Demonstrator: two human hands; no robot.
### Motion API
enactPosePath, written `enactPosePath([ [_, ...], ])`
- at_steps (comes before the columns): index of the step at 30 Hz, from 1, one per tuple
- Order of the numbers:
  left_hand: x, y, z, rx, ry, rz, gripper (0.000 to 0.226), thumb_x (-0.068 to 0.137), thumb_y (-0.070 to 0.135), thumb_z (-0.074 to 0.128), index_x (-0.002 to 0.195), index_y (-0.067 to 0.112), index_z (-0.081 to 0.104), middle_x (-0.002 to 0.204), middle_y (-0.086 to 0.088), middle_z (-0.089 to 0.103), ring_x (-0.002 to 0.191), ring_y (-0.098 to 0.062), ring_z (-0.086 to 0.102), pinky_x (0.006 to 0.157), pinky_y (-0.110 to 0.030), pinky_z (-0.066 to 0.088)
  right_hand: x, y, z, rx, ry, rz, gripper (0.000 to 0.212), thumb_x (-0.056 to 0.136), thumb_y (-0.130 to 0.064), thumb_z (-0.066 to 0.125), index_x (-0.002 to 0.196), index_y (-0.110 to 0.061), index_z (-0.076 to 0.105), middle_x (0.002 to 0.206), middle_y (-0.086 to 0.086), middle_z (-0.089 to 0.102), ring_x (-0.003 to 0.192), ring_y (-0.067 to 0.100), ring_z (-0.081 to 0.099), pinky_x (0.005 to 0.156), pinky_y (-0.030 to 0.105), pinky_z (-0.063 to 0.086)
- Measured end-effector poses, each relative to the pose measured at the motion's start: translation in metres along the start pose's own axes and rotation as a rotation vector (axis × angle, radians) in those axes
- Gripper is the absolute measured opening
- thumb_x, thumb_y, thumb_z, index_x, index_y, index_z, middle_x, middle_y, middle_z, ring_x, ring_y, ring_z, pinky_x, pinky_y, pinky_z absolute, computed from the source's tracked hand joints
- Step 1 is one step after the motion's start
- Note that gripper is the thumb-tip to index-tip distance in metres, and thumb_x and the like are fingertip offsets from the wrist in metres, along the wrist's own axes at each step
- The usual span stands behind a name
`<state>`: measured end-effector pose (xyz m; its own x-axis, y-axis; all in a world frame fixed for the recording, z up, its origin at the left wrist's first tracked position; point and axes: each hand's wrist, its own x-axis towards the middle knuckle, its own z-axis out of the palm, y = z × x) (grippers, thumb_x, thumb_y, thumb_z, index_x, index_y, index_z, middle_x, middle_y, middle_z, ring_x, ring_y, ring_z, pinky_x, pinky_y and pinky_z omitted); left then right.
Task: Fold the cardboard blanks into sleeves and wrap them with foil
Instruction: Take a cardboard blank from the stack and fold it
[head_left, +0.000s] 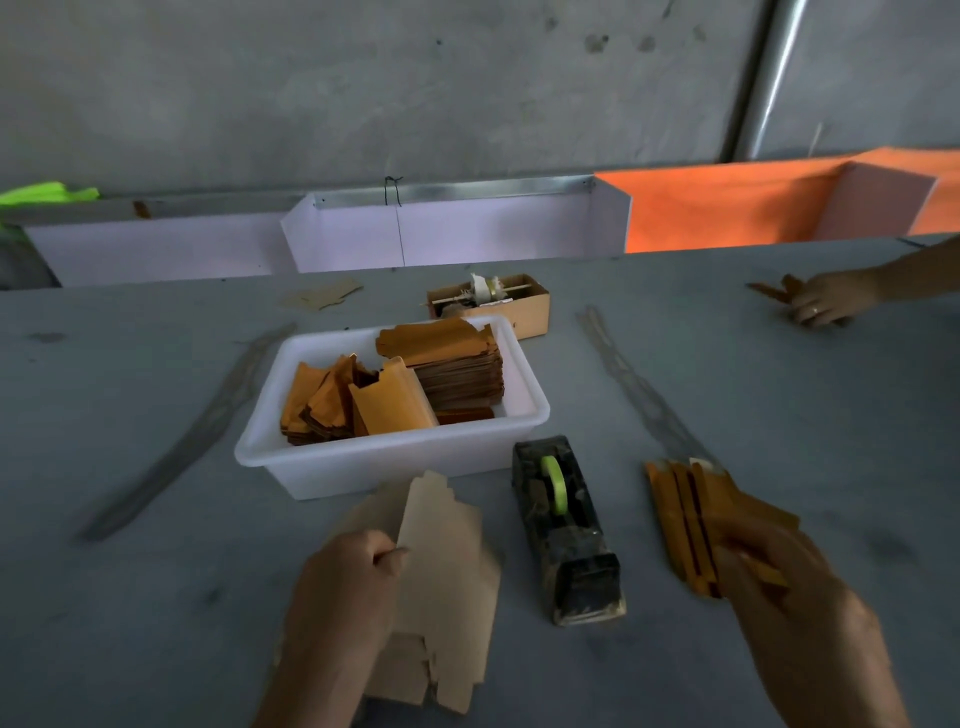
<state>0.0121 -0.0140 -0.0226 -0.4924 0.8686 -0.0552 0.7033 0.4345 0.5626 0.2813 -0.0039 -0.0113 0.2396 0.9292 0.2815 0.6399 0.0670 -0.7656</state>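
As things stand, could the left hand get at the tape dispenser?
Probably not yet: the left hand grips a cardboard blank. The tape dispenser stands just right of it, nothing between them.

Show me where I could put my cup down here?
Bare table lies left of the white tub, and right of the tape dispenser toward the far edge. It is crowded near the front: left hand, cardboard, right hand.

Right hand and sleeves blurred
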Motion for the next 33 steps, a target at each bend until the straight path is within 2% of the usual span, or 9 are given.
enactPosePath([
  [5,-0.014,0.01,-0.018,-0.409,0.159,0.016,0.02,0.089,0.032,0.06,0.072,0.027,0.067,0.073,0.007,0.068,0.072,-0.011,0.061,0.062,-0.027,0.044,-0.023,-0.026,0.006,0.161,-0.056,-0.064,0.039,0.075,-0.009,0.07,0.08,-0.047,0.067,0.087,-0.017,0.065,0.07,-0.012,0.06,0.062,-0.003,0.039],
  [8,-0.031,0.018,-0.02,-0.822,-0.126,-0.047,0.01,0.08,0.034,0.069,0.08,0.027,0.076,0.078,-0.001,0.074,0.076,-0.018,0.068,0.074,-0.035,0.052,-0.037,-0.041,0.019,0.437,-0.348,0.062,0.022,0.076,-0.024,0.068,0.09,-0.041,0.069,0.09,-0.019,0.071,0.072,-0.003,0.067,0.068,0.019,0.055],
  [10,-0.04,0.021,-0.016,-0.941,-0.295,-0.031,0.023,0.067,0.041,0.07,0.08,0.024,0.076,0.082,-0.01,0.075,0.079,-0.025,0.068,0.08,-0.04,0.052,-0.038,-0.051,0.026,0.646,-0.584,0.251,0.027,0.067,-0.037,0.066,0.094,-0.034,0.069,0.09,-0.015,0.073,0.081,0.004,0.069,0.071,0.028,0.058],
  [13,-0.048,0.028,-0.01,-0.981,-0.379,-0.014,0.037,0.053,0.045,0.074,0.077,0.017,0.076,0.08,-0.014,0.073,0.076,-0.026,0.066,0.08,-0.042,0.052,-0.034,-0.056,0.033,0.805,-0.662,0.448,0.029,0.066,-0.028,0.066,0.092,-0.017,0.071,0.085,0.005,0.074,0.083,0.025,0.069,0.071,0.038,0.054],
  [17,-0.056,0.042,-0.008,-0.964,-0.391,-0.012,0.035,0.051,0.034,0.091,0.08,0.023,0.077,0.079,-0.005,0.075,0.074,-0.018,0.071,0.067,-0.024,0.055,-0.031,-0.056,0.035,0.834,-0.612,0.457,0.019,0.07,-0.011,0.067,0.086,-0.004,0.07,0.076,0.016,0.071,0.077,0.033,0.063,0.073,0.044,0.05],
  [20,-0.061,0.05,-0.007,-0.806,-0.312,0.024,0.045,0.053,0.047,0.074,0.09,0.022,0.074,0.081,0.007,0.075,0.075,-0.005,0.069,0.065,-0.015,0.051,-0.036,-0.057,0.033,0.79,-0.618,0.447,0.019,0.067,-0.012,0.067,0.085,-0.007,0.072,0.077,0.013,0.073,0.077,0.027,0.069,0.077,0.042,0.055],
  [23,-0.062,0.05,-0.005,-0.779,-0.269,0.06,0.038,0.06,0.046,0.072,0.089,0.022,0.072,0.078,0.008,0.075,0.071,-0.001,0.067,0.061,-0.012,0.049,-0.04,-0.053,0.033,0.584,-0.522,0.319,0.014,0.081,-0.012,0.066,0.081,-0.024,0.073,0.073,-0.001,0.072,0.067,0.009,0.067,0.062,0.021,0.053],
  [27,-0.06,0.05,0.009,-0.714,-0.142,0.029,0.009,0.076,0.022,0.079,0.076,0.019,0.071,0.068,0.005,0.073,0.065,-0.007,0.067,0.064,-0.024,0.053,-0.046,-0.052,0.036,0.195,-0.283,-0.012,0.03,0.072,-0.026,0.076,0.082,-0.048,0.059,0.072,-0.014,0.067,0.069,-0.003,0.062,0.065,0.009,0.047],
  [33,-0.064,0.055,0.016,-0.66,-0.08,0.019,0.006,0.076,0.022,0.076,0.074,0.025,0.071,0.07,0.001,0.072,0.071,-0.014,0.067,0.071,-0.036,0.056,-0.06,-0.057,0.044,0.149,-0.067,-0.278,0.02,0.073,-0.032,0.074,0.083,-0.037,0.056,0.049,-0.008,0.059,0.054,-0.004,0.059,0.049,0.0,0.04],
])
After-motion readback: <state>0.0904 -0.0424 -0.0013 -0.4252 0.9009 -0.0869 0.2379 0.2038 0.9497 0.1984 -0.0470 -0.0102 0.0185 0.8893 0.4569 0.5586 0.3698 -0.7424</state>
